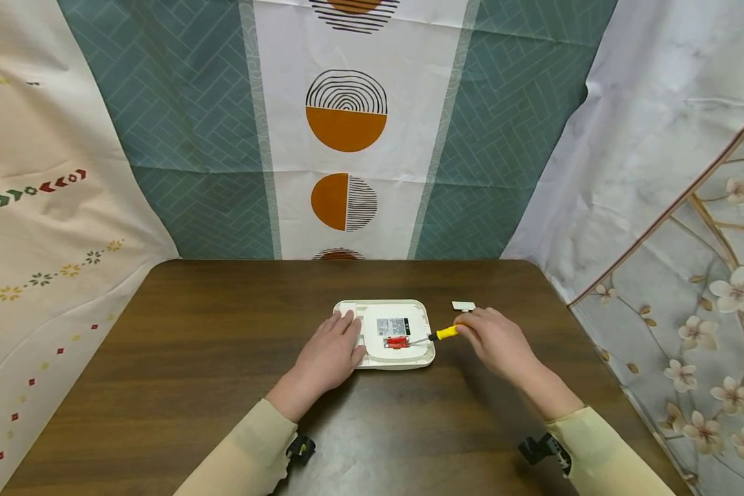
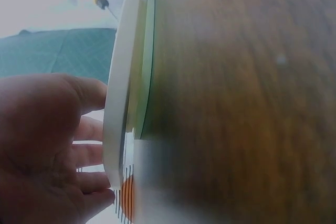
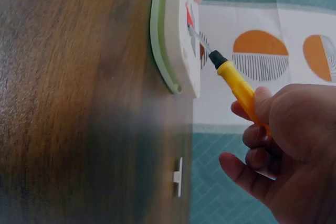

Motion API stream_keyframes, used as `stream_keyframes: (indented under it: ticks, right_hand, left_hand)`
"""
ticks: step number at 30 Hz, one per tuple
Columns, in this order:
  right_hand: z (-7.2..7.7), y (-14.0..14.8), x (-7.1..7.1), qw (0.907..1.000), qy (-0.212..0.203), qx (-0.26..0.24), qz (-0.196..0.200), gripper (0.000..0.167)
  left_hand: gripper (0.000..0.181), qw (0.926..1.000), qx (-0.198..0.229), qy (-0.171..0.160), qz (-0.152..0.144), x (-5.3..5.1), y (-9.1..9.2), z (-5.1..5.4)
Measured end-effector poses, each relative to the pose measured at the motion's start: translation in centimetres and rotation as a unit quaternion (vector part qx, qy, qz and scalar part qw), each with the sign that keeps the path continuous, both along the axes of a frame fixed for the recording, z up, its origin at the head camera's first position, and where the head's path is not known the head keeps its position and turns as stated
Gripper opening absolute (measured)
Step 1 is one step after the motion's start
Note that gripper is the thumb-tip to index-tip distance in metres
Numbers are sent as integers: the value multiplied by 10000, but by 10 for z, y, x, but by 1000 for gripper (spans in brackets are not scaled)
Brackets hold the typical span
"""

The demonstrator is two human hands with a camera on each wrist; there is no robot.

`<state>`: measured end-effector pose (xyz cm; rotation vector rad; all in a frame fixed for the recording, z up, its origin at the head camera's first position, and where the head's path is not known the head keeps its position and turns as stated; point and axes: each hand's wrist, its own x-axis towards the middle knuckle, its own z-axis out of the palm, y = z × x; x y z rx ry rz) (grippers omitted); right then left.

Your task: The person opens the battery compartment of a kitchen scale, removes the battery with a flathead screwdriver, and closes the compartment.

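My right hand (image 1: 497,342) pinches a yellow-handled screwdriver (image 1: 446,333) between thumb and fingers, its tip at the red battery (image 1: 397,342) set in a white, labelled device (image 1: 372,341); whether they touch, I can't tell. My left hand (image 1: 331,348), fingers straight and slightly spread, rests on the device's left end. Near my right knuckles, a small white cover (image 1: 463,306) lies on the wooden table (image 1: 223,331).

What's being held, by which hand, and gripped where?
Right hand holds the screwdriver by its yellow handle. Left hand grips nothing; it rests on the left side of the white device.
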<state>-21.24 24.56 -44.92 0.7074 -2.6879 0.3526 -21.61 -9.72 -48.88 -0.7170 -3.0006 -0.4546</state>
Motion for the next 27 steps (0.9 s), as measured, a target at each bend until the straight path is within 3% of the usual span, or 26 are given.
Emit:
stream_keyframes:
  ticks: [4, 8, 13, 20, 27]
  right_hand:
    - [-3, 4, -1, 9992, -332, -69, -190, 6]
    - [-3, 5, -1, 9993, -330, -73, -172, 6]
    - [0, 5, -1, 9992, 295, -6, 259, 12]
    - [11, -5, 2, 9911, 1151, 96, 656, 27]
    - [14, -17, 4, 9891, 1293, 283, 644, 28]
  left_hand:
    - [61, 10000, 24, -14, -3, 1, 1, 0]
    - [61, 10000, 5, -1, 12, 1, 1, 1]
    - [62, 10000, -25, -12, 15, 1, 1, 1]
    - [62, 10000, -65, -47, 26, 1, 2, 2]
    - [62, 10000, -98, -7, 15, 2, 1, 2]
